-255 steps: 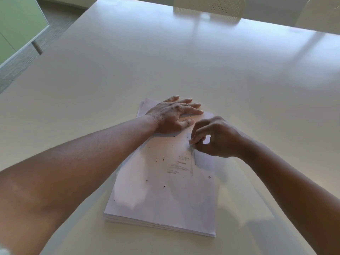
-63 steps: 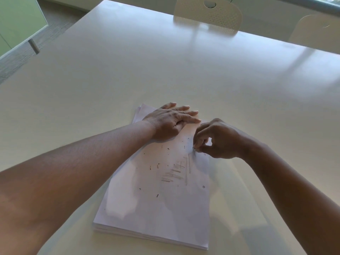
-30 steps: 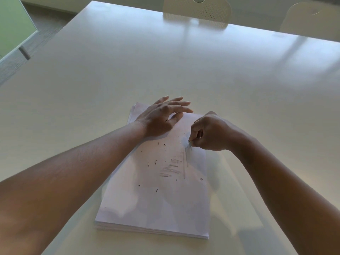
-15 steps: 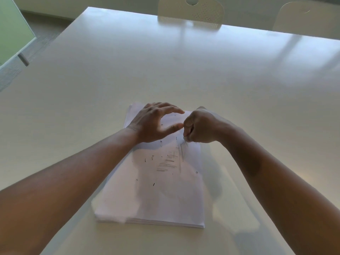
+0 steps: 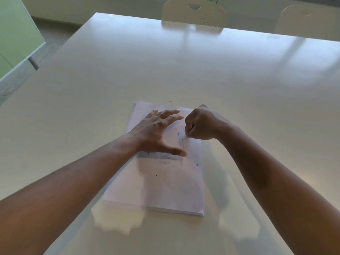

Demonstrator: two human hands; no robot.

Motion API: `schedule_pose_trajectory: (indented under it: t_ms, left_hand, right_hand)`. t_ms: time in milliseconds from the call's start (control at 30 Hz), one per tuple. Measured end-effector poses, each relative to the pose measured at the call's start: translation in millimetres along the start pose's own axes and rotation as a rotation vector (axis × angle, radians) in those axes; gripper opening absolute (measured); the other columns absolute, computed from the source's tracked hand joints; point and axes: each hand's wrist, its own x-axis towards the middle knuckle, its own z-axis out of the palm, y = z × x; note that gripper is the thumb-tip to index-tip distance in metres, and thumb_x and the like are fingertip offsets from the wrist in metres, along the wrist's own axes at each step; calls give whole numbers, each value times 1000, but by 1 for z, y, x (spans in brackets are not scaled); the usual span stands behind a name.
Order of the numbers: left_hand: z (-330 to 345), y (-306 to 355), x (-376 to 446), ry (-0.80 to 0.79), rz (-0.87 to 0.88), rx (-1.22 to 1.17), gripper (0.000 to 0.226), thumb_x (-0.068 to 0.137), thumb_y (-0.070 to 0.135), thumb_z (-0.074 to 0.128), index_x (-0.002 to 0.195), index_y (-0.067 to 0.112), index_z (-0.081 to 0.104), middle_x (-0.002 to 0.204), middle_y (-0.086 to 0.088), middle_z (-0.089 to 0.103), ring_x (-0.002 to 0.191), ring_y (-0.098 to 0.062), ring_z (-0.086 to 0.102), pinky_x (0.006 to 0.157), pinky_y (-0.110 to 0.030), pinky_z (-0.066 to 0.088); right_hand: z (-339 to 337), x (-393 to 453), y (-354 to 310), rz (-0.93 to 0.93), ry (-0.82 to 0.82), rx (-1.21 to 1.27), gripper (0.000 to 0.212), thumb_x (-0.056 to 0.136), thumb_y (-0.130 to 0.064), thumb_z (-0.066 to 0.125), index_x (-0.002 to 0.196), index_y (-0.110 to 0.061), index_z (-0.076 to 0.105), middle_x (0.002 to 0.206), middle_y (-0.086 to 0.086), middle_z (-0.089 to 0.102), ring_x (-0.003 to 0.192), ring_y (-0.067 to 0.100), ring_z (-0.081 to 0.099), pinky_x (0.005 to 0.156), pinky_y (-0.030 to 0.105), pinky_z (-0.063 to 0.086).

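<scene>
I see the thick stack of white paper sheets (image 5: 165, 190) lying flat on the pale glossy counter (image 5: 165, 70), close to me. The left hand (image 5: 156, 135) sits over its far half, fingers spread straight, thumb tip on the top sheet. The right hand (image 5: 200, 124) is curled, fingers pinching a small pale object (image 5: 186, 133) that I cannot identify against the sheet. With the left hand bearing so lightly, I judge a hard stroke could skid or crease the top sheet and scatter the short dark specks (image 5: 156, 175).

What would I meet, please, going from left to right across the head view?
Green panel → left hand → right hand → far-right chair.
</scene>
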Motion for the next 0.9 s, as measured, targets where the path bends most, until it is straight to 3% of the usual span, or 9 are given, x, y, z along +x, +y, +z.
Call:
schedule_pose_trajectory:
  t_ms: [67,133,233,433,633,800,900]
  left_hand:
    - [3,1,-2,-11,-7,5,129,56,104,47,162,34,22,171,12,14,156,-7,10,129,-42,-2]
    - [5,1,-3,-22,-13,20,132,55,105,45,163,33,21,171,11,13,157,-6,7,129,-42,-4]
    - [5,1,-2,-50,-18,47,135,54,106,43,164,32,19,172,11,11,157,-4,1,128,-43,-6]
    - [3,2,-2,-81,-38,57,134,53,107,44,164,38,16,172,14,6,156,-1,-6,128,-41,-9]
    - [1,5,-2,-90,-48,60,134,52,106,47,163,38,16,172,15,3,156,-1,-8,127,-42,-10]
    - [1,6,-3,-104,-52,63,133,53,104,47,164,37,15,172,15,2,156,-1,-9,127,-40,-13]
    - [0,6,-3,-100,-54,57,133,53,104,48,163,38,15,172,15,3,156,-1,-8,127,-40,-13]
  right_hand:
    - [1,-3,-1,-14,15,6,17,86,-14,63,78,-24,75,101,1,57,94,19,63,72,29,57]
    - [2,-6,0,-15,37,10,17,86,-12,63,82,-22,76,95,-3,52,84,18,62,74,31,58]
    - [7,-7,2,-24,81,25,16,84,-12,67,78,-23,77,90,-4,59,72,13,61,67,27,57]
    - [21,-6,15,-82,142,39,17,78,-16,70,67,-28,73,76,-9,66,70,14,62,63,29,57]
    - [22,-17,25,-191,55,64,15,75,-12,76,68,-25,76,68,-11,66,66,8,63,63,26,55]
    - [28,-6,26,-226,237,93,16,75,-9,72,68,-23,76,67,-11,65,62,14,59,62,32,55]
    - [31,-5,31,-254,257,97,15,75,-8,73,70,-22,76,70,-11,67,64,15,60,63,34,55]
